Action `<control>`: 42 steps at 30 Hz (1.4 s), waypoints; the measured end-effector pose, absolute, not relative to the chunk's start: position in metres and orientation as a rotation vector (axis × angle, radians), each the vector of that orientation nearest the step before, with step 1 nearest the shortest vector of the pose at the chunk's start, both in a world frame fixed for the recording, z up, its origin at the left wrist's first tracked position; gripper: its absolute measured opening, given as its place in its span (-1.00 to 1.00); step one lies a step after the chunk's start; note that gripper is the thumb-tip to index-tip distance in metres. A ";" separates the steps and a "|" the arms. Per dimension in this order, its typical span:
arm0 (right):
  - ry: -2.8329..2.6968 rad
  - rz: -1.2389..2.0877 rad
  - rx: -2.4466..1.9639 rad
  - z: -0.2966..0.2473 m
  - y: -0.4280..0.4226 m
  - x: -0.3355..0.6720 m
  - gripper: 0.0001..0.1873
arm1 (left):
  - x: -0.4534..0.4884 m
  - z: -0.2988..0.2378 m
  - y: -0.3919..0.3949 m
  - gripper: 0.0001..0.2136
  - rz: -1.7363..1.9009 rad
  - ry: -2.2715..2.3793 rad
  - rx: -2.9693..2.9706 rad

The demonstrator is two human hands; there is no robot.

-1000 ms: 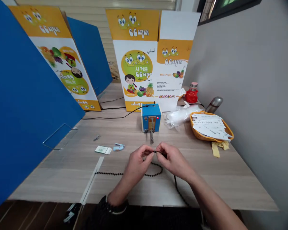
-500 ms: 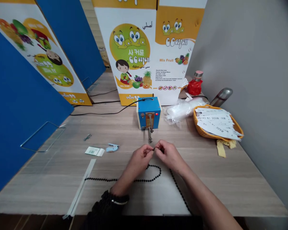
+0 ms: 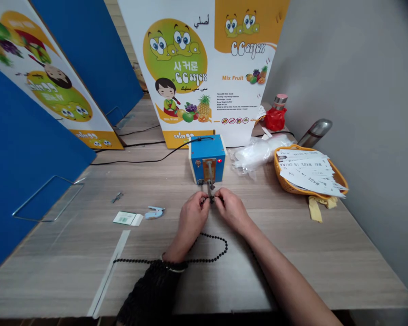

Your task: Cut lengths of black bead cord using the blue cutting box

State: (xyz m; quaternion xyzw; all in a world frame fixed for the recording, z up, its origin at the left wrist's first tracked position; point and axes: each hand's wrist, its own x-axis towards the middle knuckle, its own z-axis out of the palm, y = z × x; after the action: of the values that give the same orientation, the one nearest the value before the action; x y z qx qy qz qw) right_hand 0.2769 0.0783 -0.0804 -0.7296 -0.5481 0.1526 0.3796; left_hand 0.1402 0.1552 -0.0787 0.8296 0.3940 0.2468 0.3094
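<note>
Black beads (image 3: pixel 209 250) (pinched ends hidden) between both hands (image 3: pixel 190 218) (image 3: pixel 231 210).

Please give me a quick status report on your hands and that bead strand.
Left hand, right hand pinching black bead strand. At blue machine's metal tip. Loose beads trailing across tabletop.

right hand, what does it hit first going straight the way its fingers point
The right hand pinches the black bead string; past that, probably the metal fitting on the blue box, though depth is unclear.

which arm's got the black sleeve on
The left one: its black knit sleeve ends at the wrist of the left hand, which pinches the black bead string; the right forearm is bare.
</note>
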 end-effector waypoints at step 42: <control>-2.103 0.725 -1.770 -0.076 0.049 0.110 -0.89 | 0.018 -0.023 -0.009 -0.95 0.273 0.302 1.334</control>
State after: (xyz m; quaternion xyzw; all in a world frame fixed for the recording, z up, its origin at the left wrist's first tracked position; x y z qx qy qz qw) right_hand 0.1096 0.0494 -0.0761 -0.6157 -0.7315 0.2523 0.1489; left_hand 0.0176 -0.0091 -0.0228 0.6142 0.1391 0.1259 0.7665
